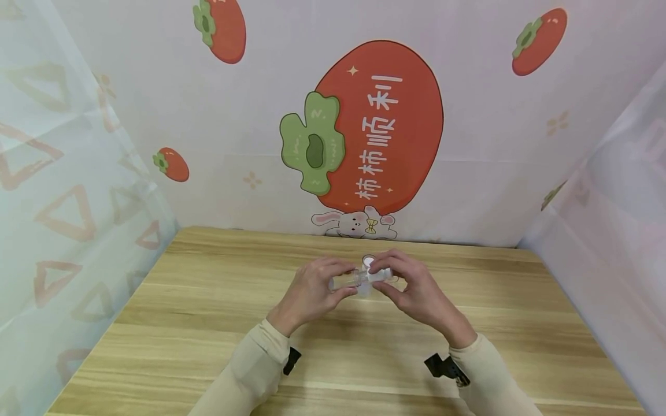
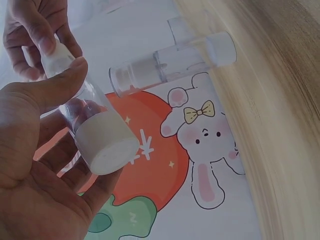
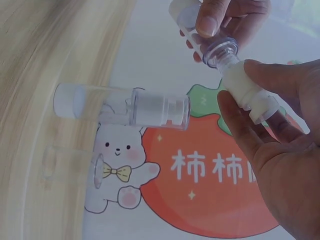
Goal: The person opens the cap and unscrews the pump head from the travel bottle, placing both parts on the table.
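Observation:
My left hand point(image 1: 314, 289) grips a clear bottle point(image 3: 197, 42) with a white base, thumb on one side and fingers on the other. The bottle lies tilted in the air, its base point(image 2: 107, 142) towards the left. At its mouth is a white pump top point(image 3: 242, 85), pinched between the thumb and fingers of my right hand point(image 1: 421, 292). The pump's clear lower part meets the bottle's neck; whether it is screwed in I cannot tell. Behind the hands a second clear bottle point(image 3: 115, 107) with a white base and white pump stands upright, a clear cap over its pump.
Beside the standing bottle, a loose clear cap point(image 3: 72, 167) stands on the wooden table point(image 1: 218, 323). A cloth backdrop point(image 1: 468, 190) printed with persimmons and a rabbit rises at the table's back edge. More cloth point(image 1: 78, 190) hangs along the left side.

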### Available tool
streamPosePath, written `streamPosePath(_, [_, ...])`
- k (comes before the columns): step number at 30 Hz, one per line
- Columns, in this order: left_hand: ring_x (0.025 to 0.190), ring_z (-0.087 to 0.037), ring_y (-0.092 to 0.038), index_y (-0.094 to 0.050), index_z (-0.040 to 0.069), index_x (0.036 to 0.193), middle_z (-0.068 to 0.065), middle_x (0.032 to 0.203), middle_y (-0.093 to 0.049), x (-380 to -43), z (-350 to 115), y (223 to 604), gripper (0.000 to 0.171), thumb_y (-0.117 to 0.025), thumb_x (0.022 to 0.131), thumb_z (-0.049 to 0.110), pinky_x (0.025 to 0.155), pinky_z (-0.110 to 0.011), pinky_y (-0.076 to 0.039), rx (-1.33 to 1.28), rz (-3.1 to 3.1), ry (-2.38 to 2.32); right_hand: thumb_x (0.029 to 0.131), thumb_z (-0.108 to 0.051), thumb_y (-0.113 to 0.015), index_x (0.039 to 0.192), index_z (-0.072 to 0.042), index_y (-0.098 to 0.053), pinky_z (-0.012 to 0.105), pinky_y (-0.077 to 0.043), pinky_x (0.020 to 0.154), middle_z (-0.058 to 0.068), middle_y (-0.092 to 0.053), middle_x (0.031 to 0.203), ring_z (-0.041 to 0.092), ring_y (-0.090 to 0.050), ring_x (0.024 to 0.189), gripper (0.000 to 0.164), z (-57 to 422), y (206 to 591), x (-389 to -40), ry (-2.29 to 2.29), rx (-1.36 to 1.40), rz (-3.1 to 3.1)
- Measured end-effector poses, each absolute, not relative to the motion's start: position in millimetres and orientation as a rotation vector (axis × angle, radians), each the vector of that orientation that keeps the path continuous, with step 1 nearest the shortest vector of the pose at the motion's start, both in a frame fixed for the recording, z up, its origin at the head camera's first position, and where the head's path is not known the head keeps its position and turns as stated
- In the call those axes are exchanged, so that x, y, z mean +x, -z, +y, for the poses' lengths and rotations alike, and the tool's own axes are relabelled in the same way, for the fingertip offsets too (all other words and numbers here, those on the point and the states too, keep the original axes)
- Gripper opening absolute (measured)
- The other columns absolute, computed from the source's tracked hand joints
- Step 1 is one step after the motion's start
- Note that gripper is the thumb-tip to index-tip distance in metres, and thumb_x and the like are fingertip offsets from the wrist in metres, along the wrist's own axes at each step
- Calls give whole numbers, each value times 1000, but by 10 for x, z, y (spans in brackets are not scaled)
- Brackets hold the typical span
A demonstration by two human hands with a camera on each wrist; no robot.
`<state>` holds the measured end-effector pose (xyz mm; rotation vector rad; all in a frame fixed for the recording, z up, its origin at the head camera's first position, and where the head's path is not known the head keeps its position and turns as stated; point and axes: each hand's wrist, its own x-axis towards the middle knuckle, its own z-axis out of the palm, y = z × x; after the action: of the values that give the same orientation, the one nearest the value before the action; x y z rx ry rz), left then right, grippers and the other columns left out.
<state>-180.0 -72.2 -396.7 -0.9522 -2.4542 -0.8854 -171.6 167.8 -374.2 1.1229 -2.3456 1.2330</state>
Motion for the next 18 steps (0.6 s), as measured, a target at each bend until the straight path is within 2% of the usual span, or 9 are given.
streamPosePath(10, [95, -16, -70, -76, 9, 115, -2, 110, -74, -1802, -770, 3998, 42, -90, 79, 25, 78, -36, -58, -921, -2440, 874, 81, 10, -79, 108, -9, -72, 40, -58, 86, 6, -66, 115, 22, -66, 104, 34, 1847, 3782, -1696, -1237, 1012, -2395])
streamPosePath(18, [97, -15, -69, -76, 10, 116, -2, 111, -73, -1796, -779, 4009, 41, -88, 80, 27, 79, -36, -58, -899, -2461, 865, 81, 8, -81, 107, -9, -72, 37, -59, 83, 1, -65, 111, 19, -66, 96, 32, 1950, 3849, -1699, -1221, 888, -2443])
